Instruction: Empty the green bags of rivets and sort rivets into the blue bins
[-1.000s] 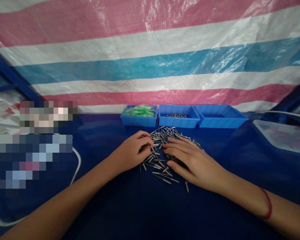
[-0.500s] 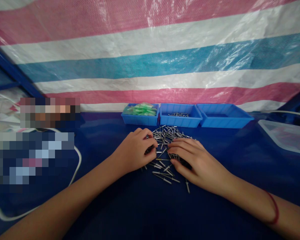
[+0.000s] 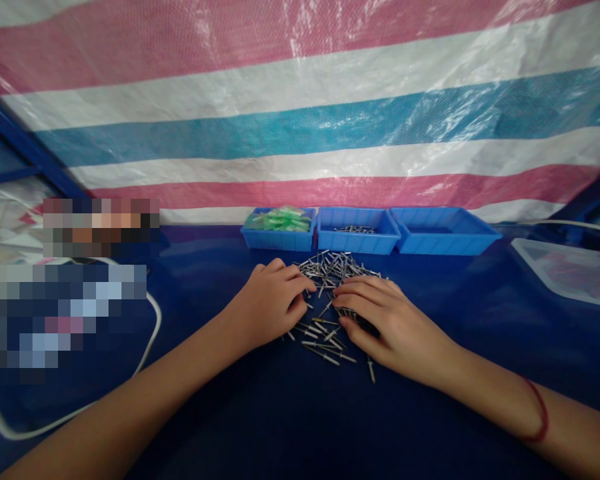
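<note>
A loose pile of small metal pins lies on the dark blue table cover, just in front of three blue trays. My left hand rests palm down on the pile's left edge, its fingers curled together with the thumb tucked under, gathering pins. My right hand lies flat on the pile's right side with its fingers stretched out over the pins. A red string circles my right wrist. The fingertips of both hands almost meet over the pile.
The left blue tray holds green plastic pieces, the middle tray a few pins, and the right tray looks empty. A clear plastic container sits at the right. A white cable loops at the left. A striped tarp hangs behind.
My left hand has uncurled a little and its fingers reach further over the pins. The right hand stays almost still on the pile.
</note>
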A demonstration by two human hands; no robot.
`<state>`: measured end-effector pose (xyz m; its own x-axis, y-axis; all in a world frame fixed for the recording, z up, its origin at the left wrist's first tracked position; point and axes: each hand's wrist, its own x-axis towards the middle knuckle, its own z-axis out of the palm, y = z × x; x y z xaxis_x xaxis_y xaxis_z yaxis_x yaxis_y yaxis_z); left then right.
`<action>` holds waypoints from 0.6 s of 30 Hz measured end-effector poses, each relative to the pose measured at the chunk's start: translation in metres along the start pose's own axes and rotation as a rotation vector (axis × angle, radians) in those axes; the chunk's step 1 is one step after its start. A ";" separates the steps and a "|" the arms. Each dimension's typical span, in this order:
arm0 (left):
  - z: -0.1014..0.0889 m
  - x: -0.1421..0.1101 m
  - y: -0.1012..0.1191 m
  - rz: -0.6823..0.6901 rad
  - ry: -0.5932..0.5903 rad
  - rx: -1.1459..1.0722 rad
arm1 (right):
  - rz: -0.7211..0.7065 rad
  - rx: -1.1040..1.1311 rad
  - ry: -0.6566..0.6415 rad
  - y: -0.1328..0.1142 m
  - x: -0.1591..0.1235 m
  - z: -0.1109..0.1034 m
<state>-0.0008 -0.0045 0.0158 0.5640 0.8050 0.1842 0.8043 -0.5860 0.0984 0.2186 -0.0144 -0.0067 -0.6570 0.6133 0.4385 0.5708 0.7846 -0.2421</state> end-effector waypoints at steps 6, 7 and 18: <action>0.001 0.001 0.002 0.024 0.010 0.035 | 0.006 -0.001 -0.028 -0.001 0.000 -0.001; 0.002 0.001 0.003 0.029 0.016 0.040 | 0.005 -0.001 -0.031 0.000 0.000 -0.001; 0.006 0.000 0.011 -0.048 0.097 -0.021 | -0.014 -0.007 -0.017 0.000 0.000 0.001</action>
<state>0.0093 -0.0105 0.0111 0.5032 0.8200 0.2726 0.8252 -0.5497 0.1300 0.2181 -0.0138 -0.0078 -0.6732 0.6033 0.4275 0.5645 0.7928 -0.2298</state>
